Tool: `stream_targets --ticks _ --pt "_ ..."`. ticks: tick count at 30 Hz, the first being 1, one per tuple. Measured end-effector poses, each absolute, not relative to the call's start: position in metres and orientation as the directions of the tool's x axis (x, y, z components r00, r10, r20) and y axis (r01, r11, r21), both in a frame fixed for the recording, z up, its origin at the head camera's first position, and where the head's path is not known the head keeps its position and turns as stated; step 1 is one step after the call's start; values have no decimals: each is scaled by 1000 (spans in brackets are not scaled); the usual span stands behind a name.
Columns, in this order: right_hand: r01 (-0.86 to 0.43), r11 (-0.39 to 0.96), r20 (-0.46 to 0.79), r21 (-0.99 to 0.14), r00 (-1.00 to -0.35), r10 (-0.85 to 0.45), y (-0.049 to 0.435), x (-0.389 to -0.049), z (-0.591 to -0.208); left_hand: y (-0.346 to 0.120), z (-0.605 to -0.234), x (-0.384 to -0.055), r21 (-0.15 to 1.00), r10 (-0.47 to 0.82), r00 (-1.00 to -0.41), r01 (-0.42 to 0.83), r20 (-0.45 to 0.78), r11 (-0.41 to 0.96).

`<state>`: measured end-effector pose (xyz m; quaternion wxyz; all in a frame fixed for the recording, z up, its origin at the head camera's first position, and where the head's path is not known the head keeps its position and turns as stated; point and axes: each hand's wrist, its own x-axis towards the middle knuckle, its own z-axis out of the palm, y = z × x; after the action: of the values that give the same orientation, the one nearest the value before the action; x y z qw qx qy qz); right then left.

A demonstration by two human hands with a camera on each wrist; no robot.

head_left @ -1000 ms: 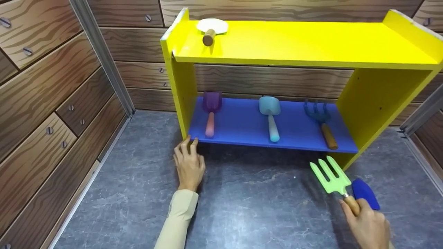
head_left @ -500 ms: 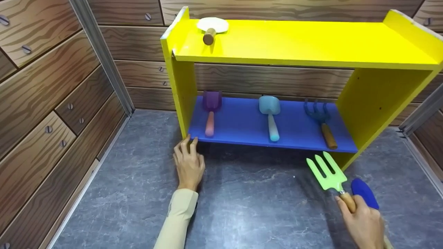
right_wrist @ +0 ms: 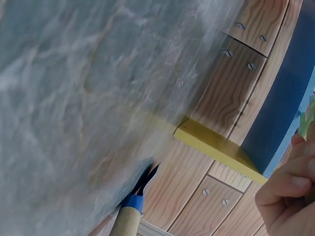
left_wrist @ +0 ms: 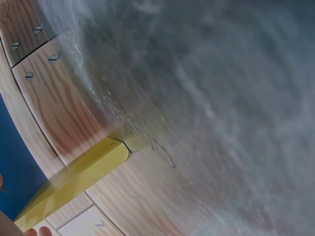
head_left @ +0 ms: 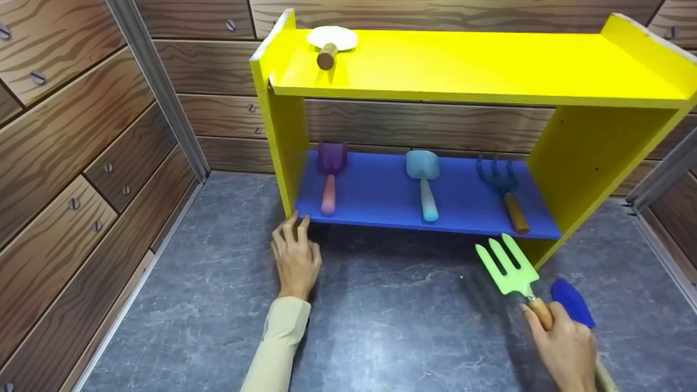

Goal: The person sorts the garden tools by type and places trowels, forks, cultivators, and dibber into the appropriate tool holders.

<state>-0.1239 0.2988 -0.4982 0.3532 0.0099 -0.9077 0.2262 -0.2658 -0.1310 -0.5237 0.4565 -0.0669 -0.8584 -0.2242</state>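
Observation:
My right hand [head_left: 567, 345] grips a green hand fork [head_left: 514, 276] by its wooden handle, tines toward the shelf unit. In the right wrist view only curled fingers [right_wrist: 290, 189] and a sliver of green show. Beside that hand a blue trowel [head_left: 572, 302] lies on the grey surface, its handle partly hidden in the head view. My left hand [head_left: 297, 261] rests its fingertips at the lower left front corner of the yellow shelf unit [head_left: 479, 65]. The left wrist view catches just bits of fingers by the yellow side panel [left_wrist: 81, 179].
On the blue lower shelf [head_left: 375, 190] lie a purple scoop [head_left: 332, 158], a light blue scoop [head_left: 422, 165] and a blue cultivator [head_left: 514, 212]. A white-bladed tool [head_left: 332, 39] with a wooden handle sits on the top shelf. Wood-patterned walls [head_left: 212, 65] stand behind and beside.
My right hand has carried the green hand fork a little up and left, closer to the blue shelf's right front edge. My left hand stays at the corner.

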Motion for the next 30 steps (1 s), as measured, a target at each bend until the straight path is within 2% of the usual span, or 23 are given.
stream_targets --ticks 12,30 --pt "-252 886 698 -389 -709 105 288 -135 -486 -131 -522 -266 317 -81 -577 321 813 892" --pt "-226 867 691 -444 -702 171 274 -146 -460 -130 -522 -265 324 -92 -574 318 814 891"
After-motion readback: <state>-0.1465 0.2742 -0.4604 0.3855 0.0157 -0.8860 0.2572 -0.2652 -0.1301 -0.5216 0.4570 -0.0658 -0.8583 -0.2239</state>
